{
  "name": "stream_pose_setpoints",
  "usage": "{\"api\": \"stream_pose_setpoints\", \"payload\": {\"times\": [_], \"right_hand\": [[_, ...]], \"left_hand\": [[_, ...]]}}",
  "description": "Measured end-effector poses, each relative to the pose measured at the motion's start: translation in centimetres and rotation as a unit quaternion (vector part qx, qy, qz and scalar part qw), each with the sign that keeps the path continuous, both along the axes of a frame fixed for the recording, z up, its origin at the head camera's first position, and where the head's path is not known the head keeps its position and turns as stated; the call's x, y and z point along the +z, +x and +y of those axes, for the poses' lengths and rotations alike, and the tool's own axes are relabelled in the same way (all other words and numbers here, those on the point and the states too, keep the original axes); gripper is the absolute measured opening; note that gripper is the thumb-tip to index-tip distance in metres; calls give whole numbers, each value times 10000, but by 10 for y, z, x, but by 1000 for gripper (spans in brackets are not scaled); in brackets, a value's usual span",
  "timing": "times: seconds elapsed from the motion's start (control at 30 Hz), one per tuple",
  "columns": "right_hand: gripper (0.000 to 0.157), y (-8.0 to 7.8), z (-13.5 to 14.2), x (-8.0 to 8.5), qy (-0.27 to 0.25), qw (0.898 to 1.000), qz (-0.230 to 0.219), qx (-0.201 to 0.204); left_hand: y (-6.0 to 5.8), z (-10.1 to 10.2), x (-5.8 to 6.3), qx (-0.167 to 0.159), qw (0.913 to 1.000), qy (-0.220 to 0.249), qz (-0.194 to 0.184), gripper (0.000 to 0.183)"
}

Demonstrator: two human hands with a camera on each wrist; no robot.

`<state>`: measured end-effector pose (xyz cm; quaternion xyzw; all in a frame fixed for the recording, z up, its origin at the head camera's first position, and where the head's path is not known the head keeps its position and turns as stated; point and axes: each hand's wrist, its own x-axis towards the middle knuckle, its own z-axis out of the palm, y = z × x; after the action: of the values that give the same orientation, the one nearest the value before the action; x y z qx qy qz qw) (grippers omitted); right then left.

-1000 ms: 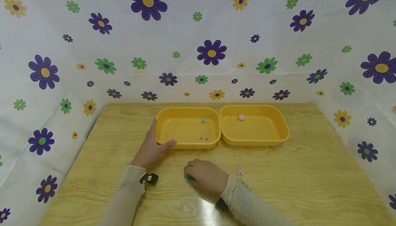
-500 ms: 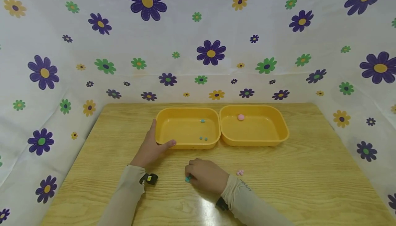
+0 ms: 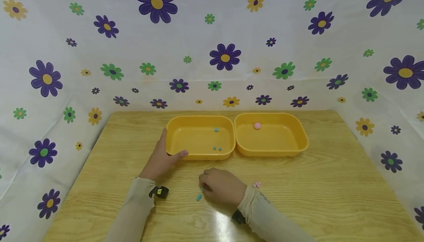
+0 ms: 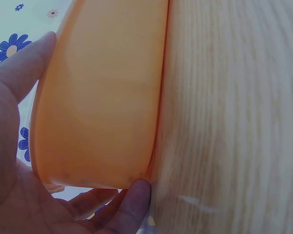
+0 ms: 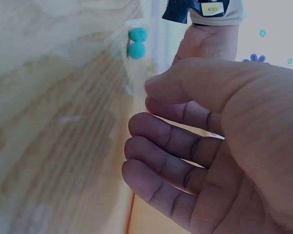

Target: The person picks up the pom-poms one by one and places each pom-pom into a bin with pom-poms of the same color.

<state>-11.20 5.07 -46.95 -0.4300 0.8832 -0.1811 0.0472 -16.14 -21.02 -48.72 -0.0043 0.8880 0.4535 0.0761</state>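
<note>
My left hand holds the left end of a yellow plastic tray, its thumb on the front wall and its fingers round the end, as the left wrist view also shows. Over the table, my right hand has thumb and index finger together, with a speck of a small teal ball at their tips. Two more teal balls lie touching on the wood just beside that hand. Inside the left tray are a larger blue piece and two little teal balls.
A second yellow tray stands against the right side of the first, with a pink ball in it. Small pink balls sit clustered on the table, right of my right hand. Flower-printed cloth surrounds the table's back and sides.
My right hand has shifted slightly up and right. Two teal balls now lie apart from its fingertips, where they were bunched before. The left hand stays on the tray.
</note>
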Motion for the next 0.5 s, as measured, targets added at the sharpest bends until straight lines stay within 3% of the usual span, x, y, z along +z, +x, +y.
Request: {"api": "stream_pose_setpoints", "payload": {"times": [0.13,0.3,0.5], "right_hand": [[19,-1,2,4,-92,9999,29,-120],[15,-4,5,12,-170,9997,59,-173],[18,-7,14,22,-671,9966,-311,-359]], "left_hand": [[-1,-1,-1,-30,10000,6,3,128],[-1,-1,-1,-28,10000,22,21,129],[-1,-1,-2,-10,10000,30,45,130]]}}
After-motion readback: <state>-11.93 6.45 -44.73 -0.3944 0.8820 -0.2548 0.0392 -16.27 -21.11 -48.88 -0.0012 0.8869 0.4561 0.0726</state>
